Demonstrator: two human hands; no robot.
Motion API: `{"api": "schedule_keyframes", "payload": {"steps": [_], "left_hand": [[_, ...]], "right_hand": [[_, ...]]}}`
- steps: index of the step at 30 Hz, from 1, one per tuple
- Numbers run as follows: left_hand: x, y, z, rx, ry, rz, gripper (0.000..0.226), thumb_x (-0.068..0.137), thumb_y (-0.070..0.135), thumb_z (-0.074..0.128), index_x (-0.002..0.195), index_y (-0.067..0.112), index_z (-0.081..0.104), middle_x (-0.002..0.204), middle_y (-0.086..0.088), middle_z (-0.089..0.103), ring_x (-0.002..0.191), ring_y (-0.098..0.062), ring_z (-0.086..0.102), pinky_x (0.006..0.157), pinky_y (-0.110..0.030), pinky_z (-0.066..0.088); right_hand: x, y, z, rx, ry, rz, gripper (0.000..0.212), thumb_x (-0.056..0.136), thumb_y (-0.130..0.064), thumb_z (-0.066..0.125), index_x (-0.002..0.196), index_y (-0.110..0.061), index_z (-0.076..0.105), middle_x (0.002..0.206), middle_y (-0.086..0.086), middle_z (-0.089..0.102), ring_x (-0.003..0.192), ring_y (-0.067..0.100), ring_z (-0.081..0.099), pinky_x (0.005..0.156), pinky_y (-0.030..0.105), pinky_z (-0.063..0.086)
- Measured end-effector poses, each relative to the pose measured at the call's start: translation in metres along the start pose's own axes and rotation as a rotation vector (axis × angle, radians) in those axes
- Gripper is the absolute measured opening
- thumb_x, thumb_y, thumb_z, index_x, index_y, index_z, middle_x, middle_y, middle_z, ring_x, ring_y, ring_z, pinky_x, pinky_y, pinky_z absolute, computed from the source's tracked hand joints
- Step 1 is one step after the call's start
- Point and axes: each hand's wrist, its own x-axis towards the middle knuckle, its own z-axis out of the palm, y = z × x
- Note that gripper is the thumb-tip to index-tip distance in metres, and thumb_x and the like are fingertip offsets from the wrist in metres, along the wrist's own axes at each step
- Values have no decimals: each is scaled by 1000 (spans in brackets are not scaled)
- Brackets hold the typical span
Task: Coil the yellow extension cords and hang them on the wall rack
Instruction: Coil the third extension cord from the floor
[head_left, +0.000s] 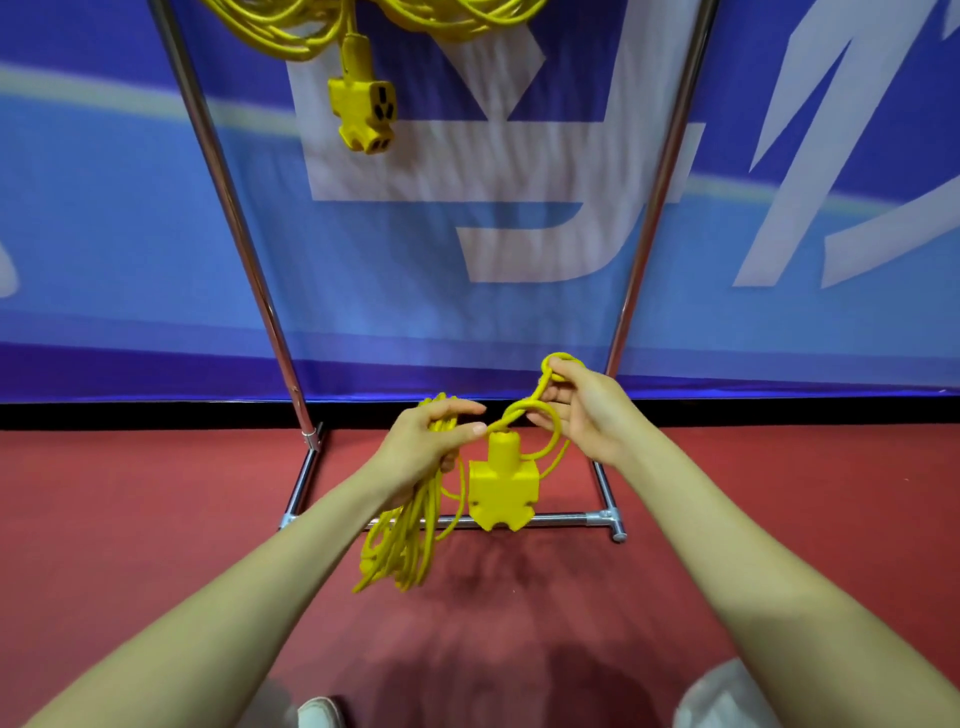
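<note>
At 6 o'clock, frame bottom: toe of a white shoe (318, 713) on the red floor (130, 545). Both forearms reach up toward centre.

Left hand (423, 441), 7 o'clock of centre: fingers curled round the top of the yellow cord (400, 540). The coils hang below the palm toward 7 o'clock. Thumb and index point toward 3 o'clock, tips at the strand just above the socket block (501, 488). The block dangles between the hands, 4 o'clock of the left fingertips.

Right hand (589, 415), 5 o'clock of centre: fingers bent and pinching the same cord's free run. A small loop (562, 358) sticks out past the fingertips at 12 o'clock; another turn curls under the hand at 7 o'clock.

Beyond: chrome rack (561, 518), base bar on the floor, two uprights rising. Blue banner (104, 208) behind. At 11 o'clock, top edge: hung cord (311, 31), its second socket block (363, 109) dangling below.
</note>
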Motion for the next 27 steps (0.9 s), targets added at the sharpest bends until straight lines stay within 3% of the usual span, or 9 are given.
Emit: {"api": "schedule_keyframes", "payload": {"steps": [6,9,12,16,19,21,24,27], "left_hand": [[-9,11,16,-124,-215,-69,16,92,7,57,103,14,67,69,-2,48,46,-7,34,45,-17,30],[-10,12,29,-99,-197,-72,8,91,5,59,95,12,63,67,-3,48,41,-6,35,40,-16,30],[-7,15,30,-145,-124,-79,5,95,9,55,92,9,60,65,-2,45,40,-5,34,39,-16,28],[-3,26,19,-239,-71,-71,11,97,13,51,91,7,58,65,-2,42,42,-6,34,39,-16,27],[-2,36,8,-338,-19,-72,16,98,13,48,86,7,56,63,-2,42,40,-4,36,37,-15,28],[0,39,0,-437,1,-97,18,99,13,46,84,8,53,62,-2,42,38,-3,36,35,-14,30],[2,41,-9,-587,-7,-140,18,100,16,45,86,7,52,62,-3,40,37,-4,37,34,-14,32],[0,41,-8,-651,25,-203,20,100,17,46,85,7,54,58,-2,40,35,-4,36,33,-14,32]], "right_hand": [[0,5,4,85,-3,5,23,100,-15,45,78,-9,52,52,10,61,49,21,67,45,24,52],[-2,7,2,97,-1,4,21,100,-14,46,80,-10,51,52,8,61,51,21,67,49,24,54],[-3,4,2,79,-55,33,26,99,-30,47,86,-8,55,74,14,65,68,24,69,61,29,57],[-8,11,-2,-405,-100,31,46,92,-54,46,110,-15,60,102,9,66,87,18,64,79,34,51],[-14,16,-3,-382,-263,88,56,82,-62,45,107,-16,64,107,7,65,96,20,63,92,39,48],[-16,16,-6,-345,-377,56,48,83,-53,48,111,-17,64,105,4,66,95,18,62,93,41,47],[-22,17,-2,-335,-479,-20,22,93,-19,54,115,-17,54,81,-11,65,70,3,60,73,30,47],[-24,24,9,-315,-510,-16,44,74,-4,70,108,-21,48,96,-2,63,79,14,61,63,32,51]]}}
